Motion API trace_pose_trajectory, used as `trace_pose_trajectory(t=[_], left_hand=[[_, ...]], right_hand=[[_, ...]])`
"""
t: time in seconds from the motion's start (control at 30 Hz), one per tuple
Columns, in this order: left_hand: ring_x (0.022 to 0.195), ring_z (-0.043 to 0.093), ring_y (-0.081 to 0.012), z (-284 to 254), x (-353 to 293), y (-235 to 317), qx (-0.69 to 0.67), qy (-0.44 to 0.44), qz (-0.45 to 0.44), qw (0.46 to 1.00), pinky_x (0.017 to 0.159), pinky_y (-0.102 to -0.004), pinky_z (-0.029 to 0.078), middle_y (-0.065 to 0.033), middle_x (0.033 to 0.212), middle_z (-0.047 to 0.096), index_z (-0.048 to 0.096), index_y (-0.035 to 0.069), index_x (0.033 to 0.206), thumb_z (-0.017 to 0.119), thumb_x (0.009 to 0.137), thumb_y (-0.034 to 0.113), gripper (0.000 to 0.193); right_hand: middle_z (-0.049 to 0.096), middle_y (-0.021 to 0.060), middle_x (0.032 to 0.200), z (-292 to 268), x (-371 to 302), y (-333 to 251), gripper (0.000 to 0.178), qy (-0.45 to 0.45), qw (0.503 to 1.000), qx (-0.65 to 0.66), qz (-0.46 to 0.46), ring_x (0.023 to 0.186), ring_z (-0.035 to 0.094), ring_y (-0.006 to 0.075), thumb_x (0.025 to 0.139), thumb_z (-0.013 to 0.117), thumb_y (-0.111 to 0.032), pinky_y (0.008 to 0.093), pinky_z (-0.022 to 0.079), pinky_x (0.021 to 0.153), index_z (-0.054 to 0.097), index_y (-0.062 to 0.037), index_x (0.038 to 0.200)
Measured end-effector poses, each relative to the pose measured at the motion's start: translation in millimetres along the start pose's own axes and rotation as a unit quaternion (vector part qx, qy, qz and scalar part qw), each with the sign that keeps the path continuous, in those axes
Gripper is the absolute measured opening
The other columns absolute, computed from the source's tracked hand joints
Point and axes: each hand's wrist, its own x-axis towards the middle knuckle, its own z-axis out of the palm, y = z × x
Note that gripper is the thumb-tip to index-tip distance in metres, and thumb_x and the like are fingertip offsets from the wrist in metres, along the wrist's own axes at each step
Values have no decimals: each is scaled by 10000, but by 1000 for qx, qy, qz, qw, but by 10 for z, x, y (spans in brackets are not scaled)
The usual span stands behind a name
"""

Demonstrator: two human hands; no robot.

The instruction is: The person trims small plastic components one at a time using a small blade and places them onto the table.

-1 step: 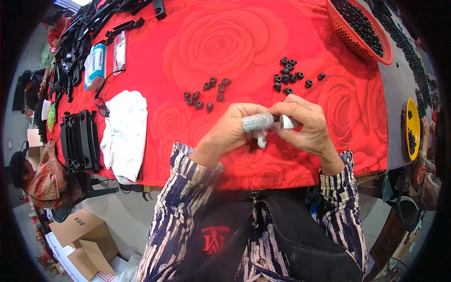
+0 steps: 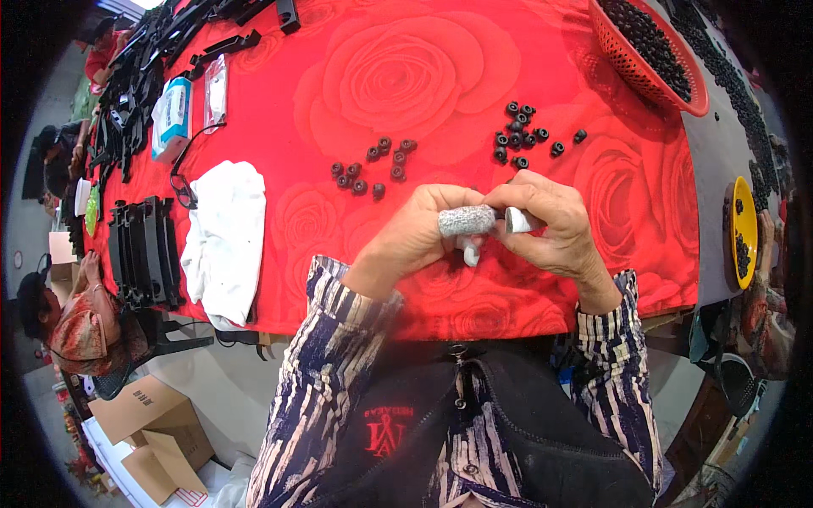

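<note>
Over the near part of the red rose-patterned cloth point(image 2: 389, 76), my hands meet with bent fingers. My left hand point(image 2: 415, 222) is closed and wears a speckled grey finger sleeve point(image 2: 464, 221), with white material on other fingertips. My right hand point(image 2: 555, 222) pinches toward it, a white finger cover point(image 2: 519, 220) on one finger. A small dark bit shows between the fingertips; its shape is mostly hidden. Just beyond my left hand lies a loose group of small black ring-shaped parts point(image 2: 378, 191). Past my right hand is another group of black parts point(image 2: 542, 134).
A red basket point(image 2: 696, 102) of black parts stands far right; a yellow dish point(image 2: 745, 262) is at the right. On the left are a white cloth point(image 2: 224, 237), black strips point(image 2: 144, 254), a tissue pack point(image 2: 174, 118) and glasses point(image 2: 182, 190). Other people sit along the left edge.
</note>
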Motion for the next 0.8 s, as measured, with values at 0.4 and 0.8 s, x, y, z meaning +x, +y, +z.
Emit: trace_pose_trajectory(t=[0.4, 0.8], left_hand=[[608, 606, -113, 2, 36, -43, -16, 10, 55, 998, 500, -234, 529, -73, 781, 646, 637, -31, 972, 651, 829, 87, 185], [625, 625, -127, -22, 26, -32, 7, 9, 56, 998, 495, -234, 524, -108, 818, 664, 630, -12, 997, 649, 831, 91, 197]], right_hand=[[555, 95, 744, 5, 16, -75, 391, 20, 998, -57, -31, 617, 573, 234, 607, 657, 18, 311, 450, 522, 605, -6, 995], [530, 81, 712, 56, 13, -98, 494, 58, 986, -113, -109, 588, 557, 224, 551, 708, 22, 323, 450, 489, 618, -7, 1036]])
